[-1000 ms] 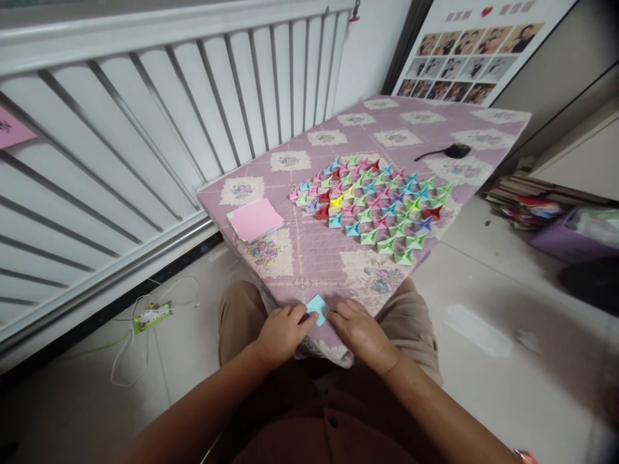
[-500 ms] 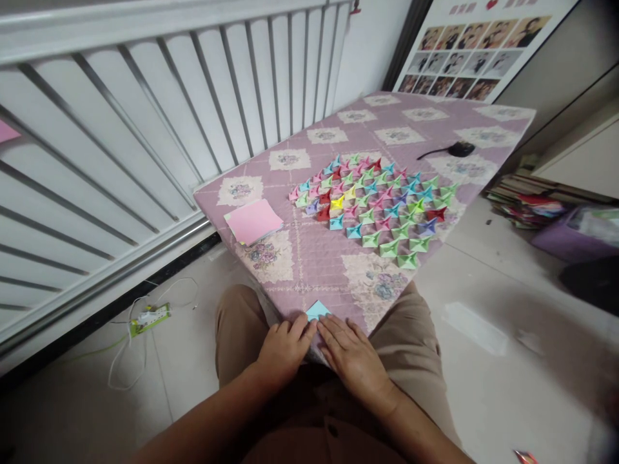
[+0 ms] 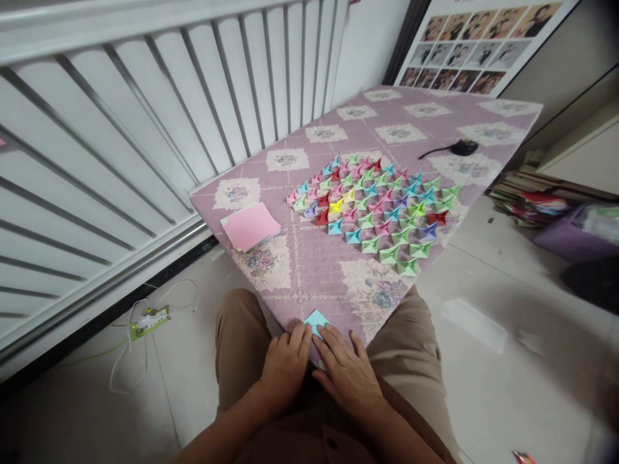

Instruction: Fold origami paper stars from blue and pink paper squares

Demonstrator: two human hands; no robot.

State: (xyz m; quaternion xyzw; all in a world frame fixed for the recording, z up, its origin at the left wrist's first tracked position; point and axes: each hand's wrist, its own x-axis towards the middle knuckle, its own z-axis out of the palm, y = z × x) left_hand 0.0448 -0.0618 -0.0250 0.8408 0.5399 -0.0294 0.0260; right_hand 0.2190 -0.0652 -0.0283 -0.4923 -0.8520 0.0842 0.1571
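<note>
A small light-blue sheet of folded paper (image 3: 316, 318) lies at the near corner of the table, one point facing away from me. My left hand (image 3: 286, 361) is at its left side, fingers together and closed on the paper's edge. Across its right and lower part lies my right hand (image 3: 345, 368), open, with fingers stretched out and fingertips pressing on the paper. My fingers hide the lower part of the sheet. Beyond my hands stand rows of folded paper pieces (image 3: 367, 220) in green, pink, blue, red and yellow. Left of them is a stack of pink paper (image 3: 252, 226).
A purple patterned cloth covers the table (image 3: 314, 254). A black object with a thin tail (image 3: 463, 147) lies at the far right. A white radiator (image 3: 203, 90) runs along the left. A power strip (image 3: 151, 320) with cables lies on the floor.
My right hand's fingertips have shifted on the light-blue paper, and its thumb now shows lower down. My left fingers have drawn closer together. The view has tilted slightly.
</note>
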